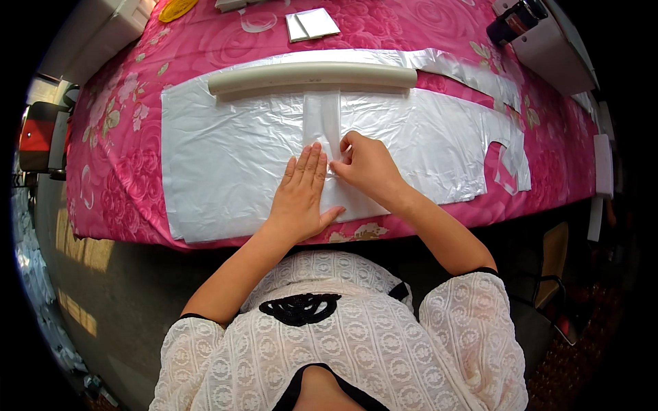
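A stack of white plastic carrier bags [226, 157] lies flat, its cut-out handle end to the right. Across its far part rests a pale cream tube [274, 81]. From the tube toward me runs a narrow folded strip of translucent plastic [321, 116]. My left hand [299, 192] lies flat, fingers stretched out and thumb apart, pressing on the near end of the strip and the bags. Just right of it, my right hand [367, 163] is closed, thumb and forefinger pinching the strip's right edge. Its fingertips are partly hidden.
A pink floral cloth [130, 164] covers the table. Small silvery-white folded packets [312, 25] lie beyond the tube, with a yellow object [177, 8] at the far left. White boxes stand at both far corners; a dark cup [515, 22] is by the right box [555, 55].
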Tool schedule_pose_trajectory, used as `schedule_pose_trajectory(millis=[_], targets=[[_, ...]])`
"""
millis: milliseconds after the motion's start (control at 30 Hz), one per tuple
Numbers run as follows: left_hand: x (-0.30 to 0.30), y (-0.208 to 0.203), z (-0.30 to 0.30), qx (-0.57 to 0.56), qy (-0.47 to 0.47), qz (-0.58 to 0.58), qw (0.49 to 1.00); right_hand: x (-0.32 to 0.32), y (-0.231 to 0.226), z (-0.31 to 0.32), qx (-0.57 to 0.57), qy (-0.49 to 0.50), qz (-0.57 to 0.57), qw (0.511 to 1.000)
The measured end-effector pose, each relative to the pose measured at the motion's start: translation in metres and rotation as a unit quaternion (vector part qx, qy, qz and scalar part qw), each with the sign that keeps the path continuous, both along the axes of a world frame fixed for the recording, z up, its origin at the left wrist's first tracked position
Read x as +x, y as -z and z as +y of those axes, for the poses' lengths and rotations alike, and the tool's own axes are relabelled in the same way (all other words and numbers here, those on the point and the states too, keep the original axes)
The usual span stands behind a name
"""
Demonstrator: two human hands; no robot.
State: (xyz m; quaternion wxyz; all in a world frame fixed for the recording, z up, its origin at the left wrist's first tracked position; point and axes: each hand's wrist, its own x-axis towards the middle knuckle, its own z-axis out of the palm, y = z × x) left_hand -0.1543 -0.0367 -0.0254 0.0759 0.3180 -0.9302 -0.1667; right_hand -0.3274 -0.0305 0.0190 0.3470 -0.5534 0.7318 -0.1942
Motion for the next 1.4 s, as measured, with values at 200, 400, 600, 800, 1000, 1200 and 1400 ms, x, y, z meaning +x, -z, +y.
schedule_pose_trajectory(millis=[200,400,600,800,1000,1200,1400], targets=[[0.003,-0.01,-0.011,-0.007,0.029,-0.003,1.0,-0.016,0.028,0.003,-0.338,-0.279,0.206,0.875],[0.021,-0.014,-0.039,-0.082,0.115,0.088,0.986,-0.025,0.034,0.002,-0.295,-0.268,0.147,0.905],[0.021,-0.009,-0.041,-0.128,0.113,0.155,0.973,-0.033,0.031,-0.005,-0.28,-0.269,0.087,0.918],[0.011,-0.014,-0.039,-0.08,0.069,0.199,0.974,-0.034,0.032,-0.008,-0.291,-0.245,0.082,0.921],[0.026,-0.031,-0.027,-0.038,0.178,0.229,0.956,-0.017,0.038,0.015,-0.376,-0.292,0.057,0.877],[0.041,-0.018,-0.023,-0.032,0.163,0.145,0.975,-0.009,0.039,0.027,-0.381,-0.292,0.06,0.875],[0.037,-0.012,-0.017,-0.041,0.104,0.17,0.979,-0.016,0.036,0.028,-0.335,-0.24,0.028,0.91]])
